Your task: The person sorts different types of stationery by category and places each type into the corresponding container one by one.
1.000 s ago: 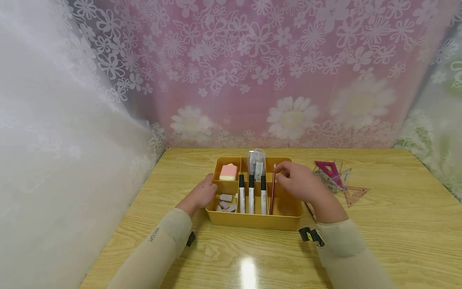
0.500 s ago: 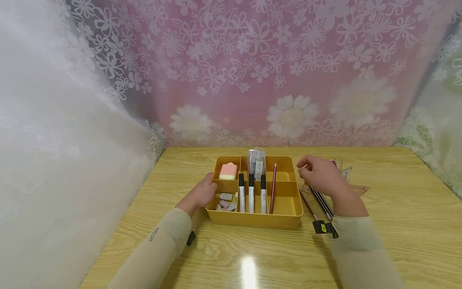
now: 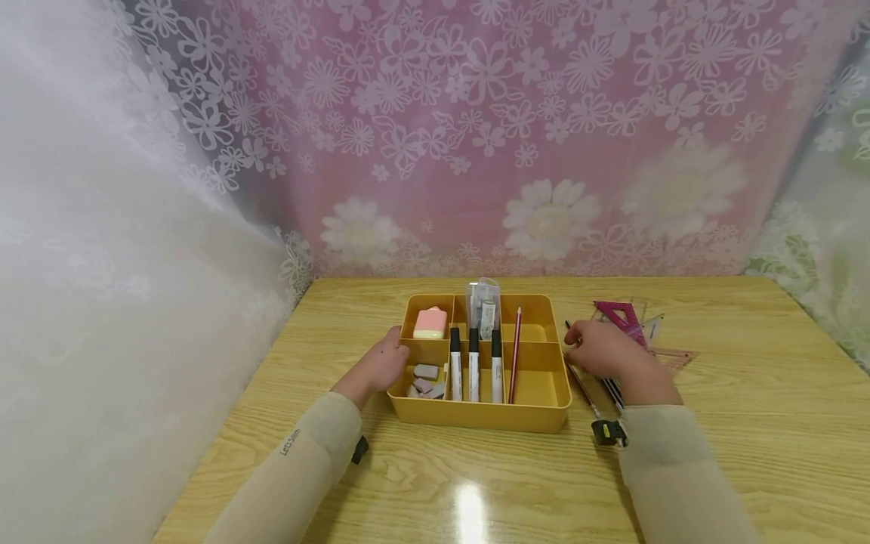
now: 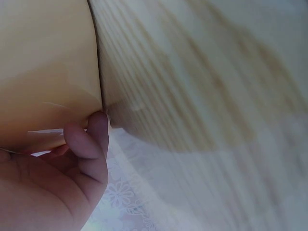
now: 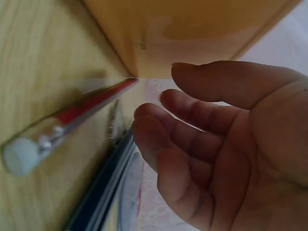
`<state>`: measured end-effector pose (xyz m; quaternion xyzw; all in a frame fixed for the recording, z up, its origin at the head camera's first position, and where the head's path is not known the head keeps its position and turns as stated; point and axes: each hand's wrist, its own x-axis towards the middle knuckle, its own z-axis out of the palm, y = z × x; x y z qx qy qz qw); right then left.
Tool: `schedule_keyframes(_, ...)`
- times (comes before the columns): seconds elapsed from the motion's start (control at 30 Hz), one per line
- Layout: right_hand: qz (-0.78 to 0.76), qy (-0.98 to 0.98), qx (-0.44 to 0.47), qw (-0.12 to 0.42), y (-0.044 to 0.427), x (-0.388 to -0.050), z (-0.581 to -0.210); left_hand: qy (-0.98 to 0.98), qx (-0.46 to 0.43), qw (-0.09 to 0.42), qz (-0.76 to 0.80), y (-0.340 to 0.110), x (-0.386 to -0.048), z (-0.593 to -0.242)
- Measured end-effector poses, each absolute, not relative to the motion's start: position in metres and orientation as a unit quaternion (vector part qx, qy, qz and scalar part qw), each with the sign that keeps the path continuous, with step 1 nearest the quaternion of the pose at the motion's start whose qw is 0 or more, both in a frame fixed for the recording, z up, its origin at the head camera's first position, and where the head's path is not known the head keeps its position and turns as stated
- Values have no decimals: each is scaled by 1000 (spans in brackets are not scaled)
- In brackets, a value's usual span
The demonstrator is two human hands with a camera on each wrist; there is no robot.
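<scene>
Right hand point(image 3: 601, 351): its fingers bend loosely, with a gap between them and the thumb. We see nothing held in it.
Red pencil point(image 5: 82, 110): it lies on the tabletop point(image 3: 435, 468), just beside the right wall of the yellow tray point(image 3: 479, 417). We see a white rubber point(image 5: 21, 156) at its near end.
Dark pencils point(image 5: 106, 180): they lie next to the red one, on the side away from the tray, partly hidden under the right hand.
Which way: the pencils are below the right hand, and their long sides run from near its fingertips back toward the person. The right hand is nearer to them; the left one is well apart.
Left hand point(image 3: 379, 361): it grips the tray's left side.
Words: on the left sleeve point(image 3: 299, 461) we read what looks like "Let's Slim". The markers point(image 3: 473, 374) have print too small for us.
</scene>
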<state>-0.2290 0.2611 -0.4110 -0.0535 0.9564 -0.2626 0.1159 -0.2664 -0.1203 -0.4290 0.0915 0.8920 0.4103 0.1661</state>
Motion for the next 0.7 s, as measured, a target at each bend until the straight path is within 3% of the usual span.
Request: schedule_keyframes(0.7, -236, 962, -48, 127, 252, -233, -435, 895, 96, 160, 405, -120, -267, -429)
